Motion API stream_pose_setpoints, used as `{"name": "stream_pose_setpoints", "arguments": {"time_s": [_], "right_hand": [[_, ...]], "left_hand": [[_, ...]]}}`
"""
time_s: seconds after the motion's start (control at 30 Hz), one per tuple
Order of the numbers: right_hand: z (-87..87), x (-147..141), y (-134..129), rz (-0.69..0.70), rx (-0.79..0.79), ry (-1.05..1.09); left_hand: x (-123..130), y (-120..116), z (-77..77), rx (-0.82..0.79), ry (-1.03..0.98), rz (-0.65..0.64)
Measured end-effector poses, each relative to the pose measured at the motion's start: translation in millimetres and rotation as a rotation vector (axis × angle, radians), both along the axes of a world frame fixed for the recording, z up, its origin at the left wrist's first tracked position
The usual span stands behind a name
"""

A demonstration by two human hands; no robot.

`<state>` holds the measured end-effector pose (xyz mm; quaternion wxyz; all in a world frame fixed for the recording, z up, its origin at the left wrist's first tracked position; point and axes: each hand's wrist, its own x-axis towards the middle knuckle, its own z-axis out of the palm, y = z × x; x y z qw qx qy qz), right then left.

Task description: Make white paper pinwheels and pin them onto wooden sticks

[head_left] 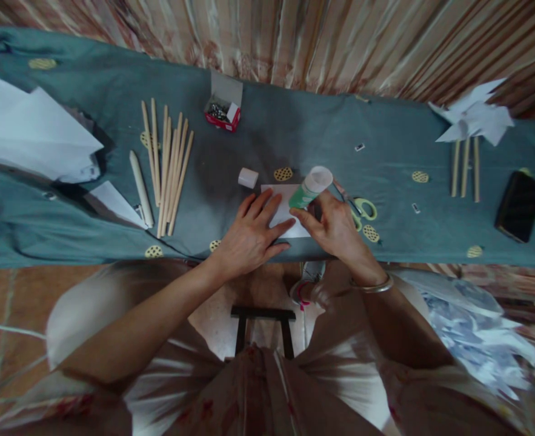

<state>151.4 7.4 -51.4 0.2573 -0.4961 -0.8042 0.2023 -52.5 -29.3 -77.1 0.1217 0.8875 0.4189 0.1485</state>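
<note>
A small white sheet of paper (285, 192) lies near the front edge of the table. My left hand (251, 239) rests on its left part, fingers spread and flat. In my right hand (333, 225) is a green and white glue stick (310, 186), tilted, its lower end against the paper. The white cap (248, 177) lies on the cloth just beyond my left fingertips. Close by my right hand, partly hidden behind it, are scissors (365, 209) with light green handles.
Several wooden sticks (171, 175) lie left of the paper, near a stack of white paper (26, 130). An opened red box of small metal pieces (223, 112) stands at the back. Paper pinwheels on sticks (471, 121) and a black phone-like object (520, 206) lie at right.
</note>
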Motion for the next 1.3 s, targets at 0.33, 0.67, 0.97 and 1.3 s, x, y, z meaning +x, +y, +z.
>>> {"name": "stream_pose_setpoints", "arguments": {"time_s": [0.33,0.67,0.97,1.3], "right_hand": [[1.5,-4.0,3.3,-0.030,-0.019,-0.027],[-5.2,-8.5,2.6,0.027,0.020,0.001],[0.4,-8.7,-1.7,0.093,0.008,-0.011],[0.3,0.0,-3.9,0.045,-0.019,-0.004]], "left_hand": [[0.9,-0.5,2.0,-0.014,-0.015,-0.001],[1.1,-0.4,1.5,-0.003,-0.015,0.000],[1.5,-0.3,2.3,-0.009,-0.026,-0.001],[0.3,-0.2,0.4,-0.012,-0.029,0.003]]}}
